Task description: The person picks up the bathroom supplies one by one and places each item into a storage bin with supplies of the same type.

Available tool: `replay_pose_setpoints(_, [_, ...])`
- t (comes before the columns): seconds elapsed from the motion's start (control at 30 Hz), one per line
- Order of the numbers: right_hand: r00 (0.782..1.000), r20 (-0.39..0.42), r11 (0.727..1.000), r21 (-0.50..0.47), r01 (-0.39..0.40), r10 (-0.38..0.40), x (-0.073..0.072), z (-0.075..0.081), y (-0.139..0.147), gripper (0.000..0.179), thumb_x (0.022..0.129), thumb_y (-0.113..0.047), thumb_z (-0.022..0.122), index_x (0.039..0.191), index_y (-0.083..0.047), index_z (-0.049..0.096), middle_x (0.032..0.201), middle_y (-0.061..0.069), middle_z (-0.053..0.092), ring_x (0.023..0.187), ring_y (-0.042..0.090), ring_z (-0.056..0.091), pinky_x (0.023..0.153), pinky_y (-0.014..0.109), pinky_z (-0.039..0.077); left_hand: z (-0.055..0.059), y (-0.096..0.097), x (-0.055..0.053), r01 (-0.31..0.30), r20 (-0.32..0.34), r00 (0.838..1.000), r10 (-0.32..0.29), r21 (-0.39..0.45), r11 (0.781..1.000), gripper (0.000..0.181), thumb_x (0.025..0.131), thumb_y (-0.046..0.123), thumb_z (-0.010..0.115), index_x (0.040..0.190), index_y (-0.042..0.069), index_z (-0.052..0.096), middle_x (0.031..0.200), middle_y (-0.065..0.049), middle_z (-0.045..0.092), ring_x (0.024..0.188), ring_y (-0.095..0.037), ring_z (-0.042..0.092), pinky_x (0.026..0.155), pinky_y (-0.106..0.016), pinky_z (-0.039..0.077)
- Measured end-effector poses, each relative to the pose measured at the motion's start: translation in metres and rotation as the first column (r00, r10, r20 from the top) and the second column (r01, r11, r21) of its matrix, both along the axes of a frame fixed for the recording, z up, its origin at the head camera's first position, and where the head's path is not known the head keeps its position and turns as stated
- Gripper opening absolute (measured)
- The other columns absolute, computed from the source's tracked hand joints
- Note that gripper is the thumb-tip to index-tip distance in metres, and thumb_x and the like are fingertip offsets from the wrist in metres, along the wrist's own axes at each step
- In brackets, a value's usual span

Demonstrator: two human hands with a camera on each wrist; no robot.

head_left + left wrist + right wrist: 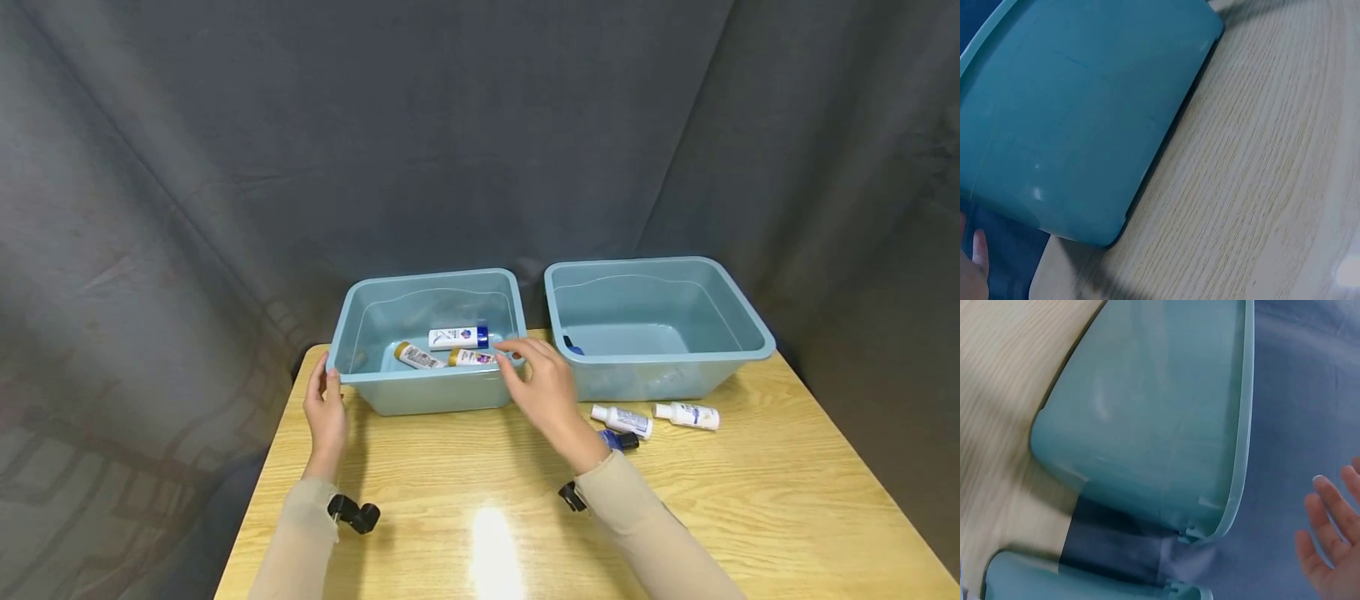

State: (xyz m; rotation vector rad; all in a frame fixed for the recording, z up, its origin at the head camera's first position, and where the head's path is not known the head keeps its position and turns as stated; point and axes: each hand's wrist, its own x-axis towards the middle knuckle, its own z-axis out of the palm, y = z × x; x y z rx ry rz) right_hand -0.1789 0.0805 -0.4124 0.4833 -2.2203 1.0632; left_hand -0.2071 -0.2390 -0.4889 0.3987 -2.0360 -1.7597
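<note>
Left hand [326, 421] touches the bin [431, 396], fingers straight; pushing could slide it. Right hand [546, 387], fingers loose, holds nothing.

A dark grey curtain [465, 150] hangs behind a pale wood-grained table [420, 475].

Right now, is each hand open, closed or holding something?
Left hand: open, at the left bin.
Right hand: open, holding nothing.
</note>
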Motion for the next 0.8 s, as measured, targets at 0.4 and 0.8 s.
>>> replay_pose_setpoints(0.4, [0.999, 0.009, 0.998, 0.044, 0.037, -0.038, 0.014, -0.009, 0.030, 0.015, 0.091, -0.011, 0.071, 0.105, -0.011, 0.076, 0.104, 0.004, 0.072, 0.088, 0.019, 0.064, 0.074, 0.038, 0.053, 0.005, 0.002, 0.014, 0.017, 0.000, 1.000, -0.017, -0.026, 1.000, 0.053, 0.107, 0.034, 0.039, 0.154, 0.010, 0.035, 0.149, -0.012, 0.043, 0.127, -0.017, 0.042, 0.097, -0.042, 0.039])
replay_pose_setpoints(0.8, [0.993, -0.101, 0.997, 0.039, 0.067, -0.062, 0.024, -0.023, 0.071, 0.021, 0.085, -0.001, 0.075, 0.105, -0.007, 0.075, 0.102, 0.007, 0.072, 0.093, 0.025, 0.066, 0.085, 0.042, 0.052, 0.022, 0.018, 0.042, -0.076, -0.055, 0.995, 0.082, 0.106, 0.991, 0.045, 0.101, 0.024, 0.059, 0.140, 0.003, 0.054, 0.138, -0.009, 0.052, 0.110, -0.006, 0.046, 0.089, -0.026, 0.036])
